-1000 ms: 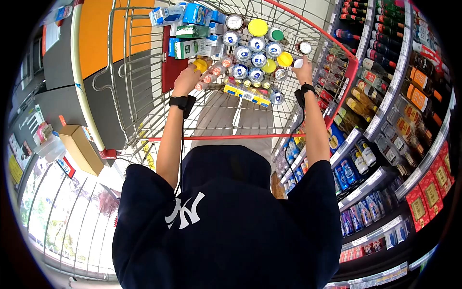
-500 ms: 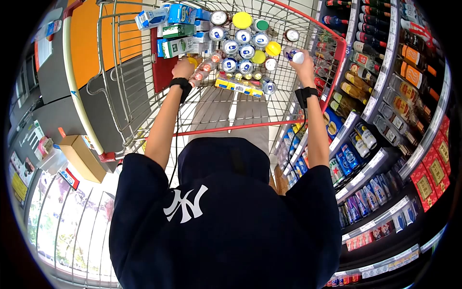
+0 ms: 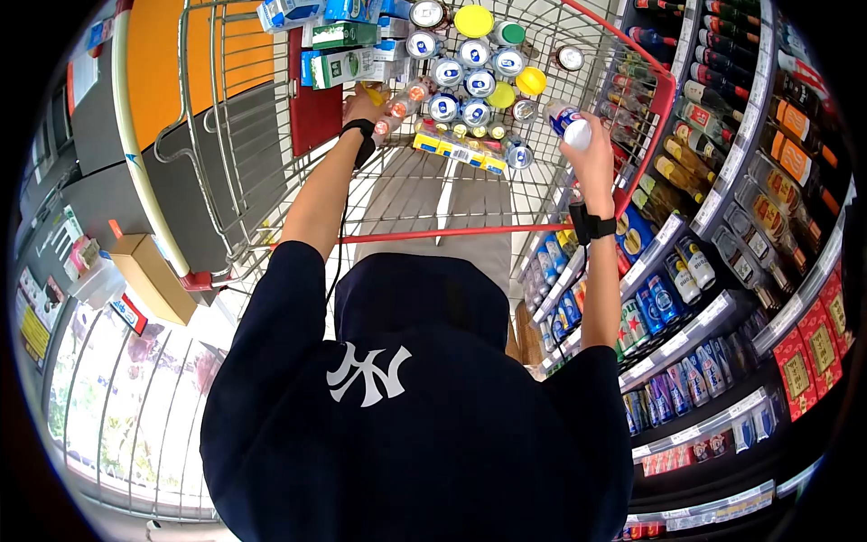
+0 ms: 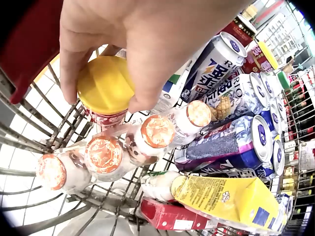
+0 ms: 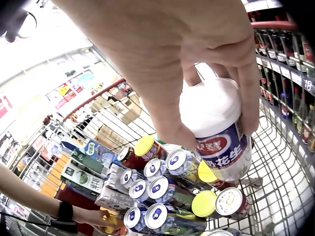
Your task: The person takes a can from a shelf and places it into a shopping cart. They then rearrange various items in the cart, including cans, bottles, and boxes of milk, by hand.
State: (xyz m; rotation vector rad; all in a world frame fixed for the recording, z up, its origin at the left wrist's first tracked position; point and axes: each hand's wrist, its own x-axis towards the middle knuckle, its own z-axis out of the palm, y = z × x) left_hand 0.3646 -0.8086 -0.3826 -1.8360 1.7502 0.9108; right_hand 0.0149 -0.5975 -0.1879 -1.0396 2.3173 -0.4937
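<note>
In the head view, my left hand is down in the shopping cart, at its left side. Its thumb and fingers grip the yellow-lidded can around the lid, beside a row of orange-capped bottles. My right hand holds a white-lidded peanut milk can with a blue label, raised over the cart's right side. In the right wrist view the thumb and fingers wrap round its upper part, and the can tilts slightly. Several drink cans stand upright between the two hands.
The wire cart has a red-trimmed rim in front of the body. Milk cartons fill its back left, and a yellow pack lies nearer. Bottle shelves run close along the right; a grey and orange counter stands left.
The right hand has lifted the white-lidded can up from among the others and toward the body. The left hand stays at the yellow-lidded can, and the view has shifted slightly.
</note>
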